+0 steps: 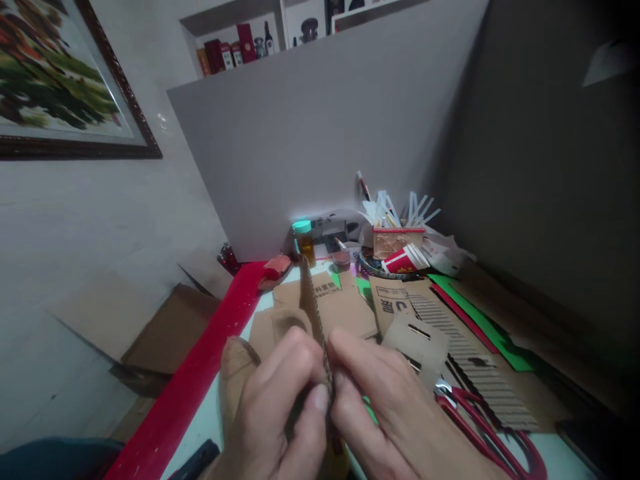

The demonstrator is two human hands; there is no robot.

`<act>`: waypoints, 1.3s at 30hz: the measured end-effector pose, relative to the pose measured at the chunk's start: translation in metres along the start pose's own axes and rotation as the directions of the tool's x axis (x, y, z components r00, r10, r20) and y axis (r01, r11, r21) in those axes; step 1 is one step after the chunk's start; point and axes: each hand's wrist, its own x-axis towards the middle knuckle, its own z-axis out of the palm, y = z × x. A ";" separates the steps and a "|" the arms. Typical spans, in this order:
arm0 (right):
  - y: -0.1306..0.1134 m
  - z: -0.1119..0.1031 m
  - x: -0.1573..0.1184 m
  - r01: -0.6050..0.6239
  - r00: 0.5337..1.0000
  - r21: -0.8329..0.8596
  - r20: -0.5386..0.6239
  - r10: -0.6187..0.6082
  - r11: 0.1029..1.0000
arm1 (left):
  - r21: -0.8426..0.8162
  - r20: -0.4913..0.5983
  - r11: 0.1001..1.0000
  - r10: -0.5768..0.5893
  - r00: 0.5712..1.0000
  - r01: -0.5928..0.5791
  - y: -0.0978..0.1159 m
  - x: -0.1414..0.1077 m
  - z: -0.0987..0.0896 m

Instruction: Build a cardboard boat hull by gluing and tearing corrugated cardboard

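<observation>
In the head view, the left hand and right hand together grasp an upright cardboard piece, seen nearly edge-on above the table, its near end hidden by their grip. To the right lie red-handled scissors, blades hard to make out; the lower edge crops a dark object at left.

Framed picture on wall, bottle on shelf
</observation>
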 end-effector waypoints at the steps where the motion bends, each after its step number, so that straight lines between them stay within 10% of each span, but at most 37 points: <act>1: 0.000 0.000 0.000 0.009 1.000 0.003 -0.005 -0.009 1.000 | 0.009 0.008 1.000 0.010 1.000 -0.010 0.000 0.000 -0.001; 9: -0.005 -0.008 -0.001 0.009 1.000 0.021 0.021 -0.010 1.000 | -0.020 0.125 1.000 0.023 0.992 -0.021 0.000 0.002 -0.013; 16: -0.007 -0.006 -0.004 0.025 0.999 0.001 0.035 -0.025 1.000 | 0.020 -0.074 0.999 0.042 0.996 -0.041 0.004 -0.001 0.002; 39: 0.002 0.000 -0.005 0.251 0.915 -0.239 -0.259 -0.310 0.938 | 0.007 -0.127 1.000 0.020 0.992 -0.019 0.005 -0.002 0.007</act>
